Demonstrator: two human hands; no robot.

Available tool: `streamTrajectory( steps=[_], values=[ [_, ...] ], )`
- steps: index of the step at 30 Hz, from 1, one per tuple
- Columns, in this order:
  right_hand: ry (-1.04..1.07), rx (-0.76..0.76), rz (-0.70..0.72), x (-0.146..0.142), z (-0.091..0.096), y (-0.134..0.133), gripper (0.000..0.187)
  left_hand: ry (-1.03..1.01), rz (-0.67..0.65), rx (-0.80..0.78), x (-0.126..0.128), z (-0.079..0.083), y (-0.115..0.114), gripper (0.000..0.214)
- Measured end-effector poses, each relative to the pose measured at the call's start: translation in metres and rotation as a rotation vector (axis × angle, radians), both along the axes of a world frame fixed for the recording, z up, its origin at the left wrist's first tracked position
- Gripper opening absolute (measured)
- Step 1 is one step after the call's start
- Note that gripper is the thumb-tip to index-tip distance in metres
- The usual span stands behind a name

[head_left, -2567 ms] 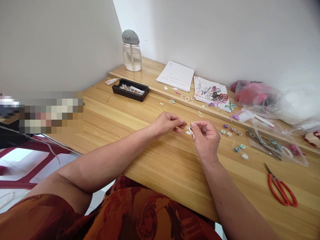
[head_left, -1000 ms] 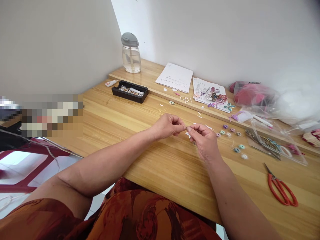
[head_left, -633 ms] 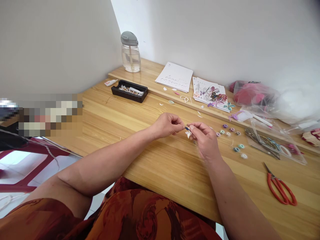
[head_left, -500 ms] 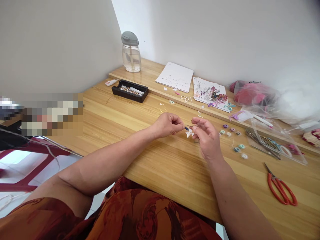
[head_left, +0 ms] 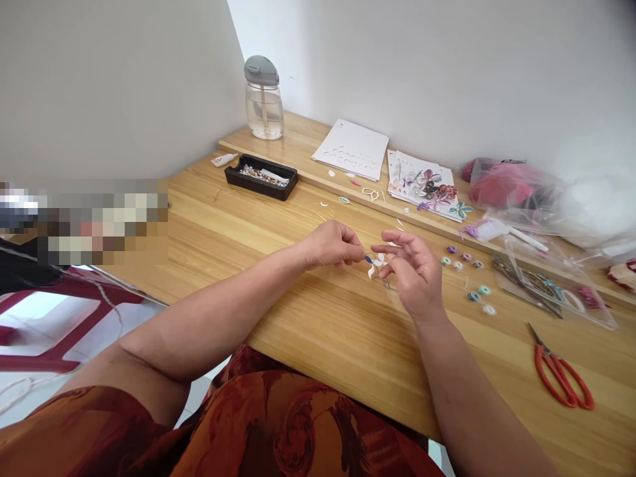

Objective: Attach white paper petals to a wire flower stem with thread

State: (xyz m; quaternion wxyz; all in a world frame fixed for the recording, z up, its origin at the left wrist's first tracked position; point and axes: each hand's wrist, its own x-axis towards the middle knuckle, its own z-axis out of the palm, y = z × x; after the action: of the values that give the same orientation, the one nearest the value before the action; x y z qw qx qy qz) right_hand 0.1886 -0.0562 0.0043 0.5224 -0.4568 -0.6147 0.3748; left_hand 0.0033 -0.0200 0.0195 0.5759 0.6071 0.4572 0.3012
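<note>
My left hand (head_left: 336, 245) is closed in a pinch at the tip of a small blue petal (head_left: 369, 260). The petal belongs to, or lies against, a small flower with white petals (head_left: 371, 271), which hangs just right of my fingertips above the table. Close on its right is my right hand (head_left: 410, 268), its fingers stretched and apart, with the thumb beside the white petals. A thin wire or thread (head_left: 387, 285) shows below the flower under my right hand. Part of the flower is hidden behind my right fingers.
Red-handled scissors (head_left: 561, 371) lie at the right, near several small thread spools (head_left: 474, 296) and a clear bag (head_left: 591, 311). Farther back are a black tray of beads (head_left: 261, 188), paper sheets (head_left: 348, 147), finished flowers (head_left: 431, 189) and a water bottle (head_left: 264, 109).
My right fingers have opened away from the flower and stretched out. The flower has turned, so its white petals sit differently. My left hand keeps its pinch.
</note>
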Motion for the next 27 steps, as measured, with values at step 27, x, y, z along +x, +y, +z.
streamTrajectory(
  steps=[27],
  values=[
    [-0.091,-0.015,-0.068,-0.002,-0.004,0.000,0.028,-0.327,-0.151,-0.299,-0.009,0.006,0.004,0.008]
  ],
)
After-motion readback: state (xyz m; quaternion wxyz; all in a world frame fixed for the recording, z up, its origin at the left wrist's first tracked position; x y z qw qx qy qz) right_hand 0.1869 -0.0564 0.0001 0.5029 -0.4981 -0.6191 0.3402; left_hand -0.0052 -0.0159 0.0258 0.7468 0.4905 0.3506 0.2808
